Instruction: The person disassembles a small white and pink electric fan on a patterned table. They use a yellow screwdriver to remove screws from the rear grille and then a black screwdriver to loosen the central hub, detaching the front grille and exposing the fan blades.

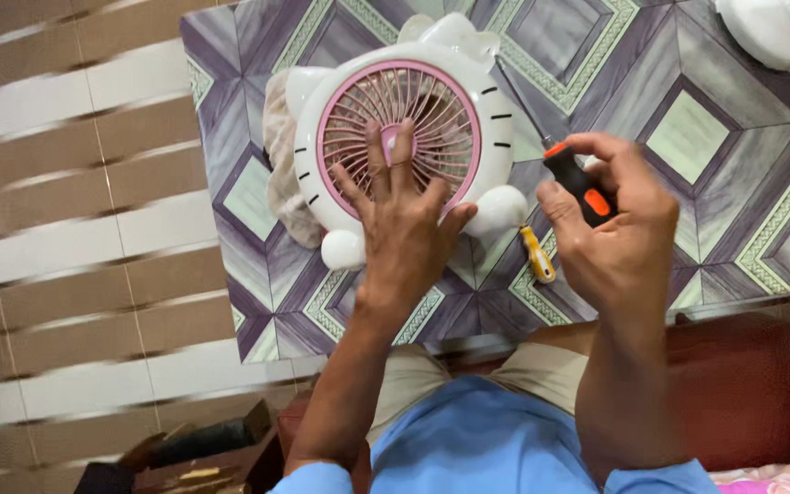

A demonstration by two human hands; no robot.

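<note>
A small white fan point(413, 82) with a pink round grille and cat-like ears lies flat on a table with a purple and green geometric cover point(651, 82). My left hand point(404, 229) rests palm down on the grille, fingers spread. My right hand point(619, 229) is to the right of the fan and grips a screwdriver point(578, 187) with a black and orange handle. Its thin metal shaft points up and left toward the fan's upper right edge. A second, smaller screwdriver with a yellow handle point(538, 254) lies on the table between my hands.
A beige cloth point(281, 155) lies under the fan's left side. A white bag-like object point(774, 27) sits at the table's far right corner. Brown and white striped flooring point(75, 229) lies left of the table. My lap and blue shirt point(477, 439) are at the near edge.
</note>
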